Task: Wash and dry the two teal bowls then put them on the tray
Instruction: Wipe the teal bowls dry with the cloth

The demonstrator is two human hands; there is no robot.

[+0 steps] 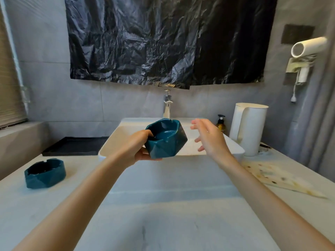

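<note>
Teal faceted glossy bowl (pixel 165 142) gripped in left hand (pixel 137 151) above white rectangular sink (pixel 108 144); right hand (pixel 210 138) empty, fingers spread; second teal bowl (pixel 45 175) on pale countertop (pixel 163 196).

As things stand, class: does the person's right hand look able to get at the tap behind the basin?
Probably yes. The right hand is open and empty above the basin, with nothing between it and the tap. The teal bowl, gripped by the left hand, sits left of that path.
</note>
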